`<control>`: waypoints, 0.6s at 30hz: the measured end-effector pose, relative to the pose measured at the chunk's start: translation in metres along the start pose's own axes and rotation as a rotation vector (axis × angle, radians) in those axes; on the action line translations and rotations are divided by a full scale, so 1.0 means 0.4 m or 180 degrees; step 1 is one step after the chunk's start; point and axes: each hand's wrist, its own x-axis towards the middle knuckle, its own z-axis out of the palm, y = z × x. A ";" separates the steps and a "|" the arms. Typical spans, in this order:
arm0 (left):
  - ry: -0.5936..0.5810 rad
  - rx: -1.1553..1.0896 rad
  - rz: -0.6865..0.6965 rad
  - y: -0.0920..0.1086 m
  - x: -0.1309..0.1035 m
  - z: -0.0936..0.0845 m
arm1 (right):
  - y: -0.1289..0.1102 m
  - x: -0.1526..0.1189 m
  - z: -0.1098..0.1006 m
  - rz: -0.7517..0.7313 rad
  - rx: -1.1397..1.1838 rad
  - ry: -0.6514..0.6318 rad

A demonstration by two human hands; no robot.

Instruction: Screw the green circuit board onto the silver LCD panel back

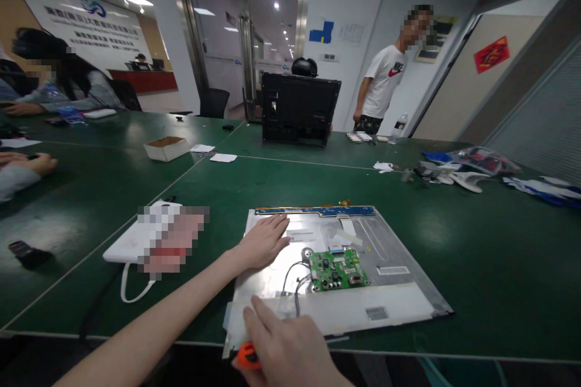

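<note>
A silvery display panel point(399, 272) lies back side up on the green table near its front edge. It carries a green circuit board point(338, 269) with thin dark cables, and a long blue circuit strip point(313, 211) along its far edge. My left hand point(267, 242) rests flat on the panel's upper left, fingers stretched out. My right hand point(285, 338) is closed round an orange-handled tool point(248, 355) at the panel's near left corner. Only the orange part shows, so the tool's kind and tip stay hidden. A white strip point(403, 302) runs across the panel's near side.
Left of the panel lies a white device point(131, 239) with a white cable. Farther back are a cardboard box point(166, 149) and a large black monitor casing point(299, 109). Loose parts and bags point(454, 169) lie on the right. One person sits left; another stands behind the table.
</note>
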 end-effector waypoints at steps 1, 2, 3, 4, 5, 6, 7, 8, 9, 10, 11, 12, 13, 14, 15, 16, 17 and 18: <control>-0.0028 0.0000 -0.0005 -0.010 -0.009 -0.006 | 0.034 -0.019 -0.015 0.0033 0.0020 0.0104; -0.0032 -0.0002 -0.0013 -0.019 -0.018 -0.012 | 0.075 -0.039 -0.032 0.0184 0.0032 0.0221; -0.0057 -0.0003 -0.0006 -0.029 -0.026 -0.017 | 0.122 -0.059 -0.048 0.0373 0.0055 0.0299; -0.0085 -0.0005 0.0006 -0.038 -0.034 -0.023 | 0.173 -0.078 -0.063 0.0581 0.0051 0.0410; -0.0103 0.0002 0.0008 -0.047 -0.041 -0.027 | 0.225 -0.096 -0.077 0.0812 -0.0022 0.0505; -0.0124 0.0015 0.0022 -0.056 -0.048 -0.031 | 0.277 -0.113 -0.089 0.0998 -0.0135 0.0538; -0.0128 0.0030 0.0033 -0.065 -0.053 -0.034 | 0.327 -0.129 -0.097 0.1144 -0.0248 0.0569; -0.0149 0.0039 0.0065 -0.074 -0.058 -0.036 | 0.373 -0.144 -0.102 0.1216 -0.0323 0.0585; -0.0158 0.0048 0.0100 -0.083 -0.062 -0.037 | 0.415 -0.158 -0.104 0.1211 -0.0337 0.0545; -0.0152 0.0060 0.0138 -0.092 -0.065 -0.038 | 0.450 -0.170 -0.102 0.1170 -0.0304 0.0502; -0.0135 0.0073 0.0171 -0.101 -0.068 -0.039 | 0.479 -0.180 -0.097 0.1134 -0.0270 0.0485; -0.0115 0.0085 0.0191 -0.109 -0.071 -0.040 | 0.501 -0.189 -0.089 0.1142 -0.0266 0.0509; -0.0098 0.0095 0.0194 -0.117 -0.073 -0.040 | 0.516 -0.196 -0.079 0.1142 -0.0259 0.0515; -0.0095 0.0101 0.0188 -0.122 -0.075 -0.041 | 0.525 -0.201 -0.068 0.1141 -0.0214 0.0478; -0.0102 0.0104 0.0165 -0.127 -0.076 -0.041 | 0.528 -0.205 -0.057 0.1163 -0.0156 0.0443; -0.0116 0.0111 0.0128 -0.130 -0.076 -0.042 | 0.526 -0.208 -0.048 0.1218 -0.0150 0.0439; -0.0135 0.0131 0.0086 -0.131 -0.076 -0.043 | 0.521 -0.209 -0.041 0.1272 -0.0153 0.0435; -0.0153 0.0169 0.0044 -0.131 -0.075 -0.043 | 0.512 -0.209 -0.035 0.1321 -0.0159 0.0445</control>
